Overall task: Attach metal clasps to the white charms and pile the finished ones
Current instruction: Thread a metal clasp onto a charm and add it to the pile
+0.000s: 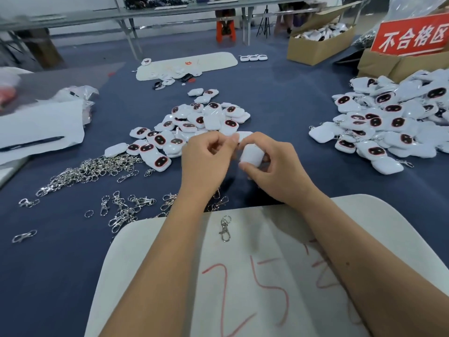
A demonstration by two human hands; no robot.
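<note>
My right hand (pixel 272 166) grips a white charm (pixel 251 155) above the blue table, its blank back turned toward me. My left hand (pixel 206 156) has its fingers curled, pinching at the charm's upper left corner; whatever it pinches is hidden by the fingers. One metal clasp (pixel 224 228) lies on the white board (pixel 376 215) between my forearms. A heap of charms without clasps (pixel 192 127) sits straight ahead. Loose clasps (pixel 97 169) spread across the left of the table. At the right lies a pile of charms with clasps (pixel 388 122).
A red sign (pixel 410 35) stands on cardboard boxes at the back right. An open box of white parts (pixel 320 42) sits behind. White paper with a black pen (pixel 31 143) lies at left. A second white board (pixel 187 64) lies at the far centre.
</note>
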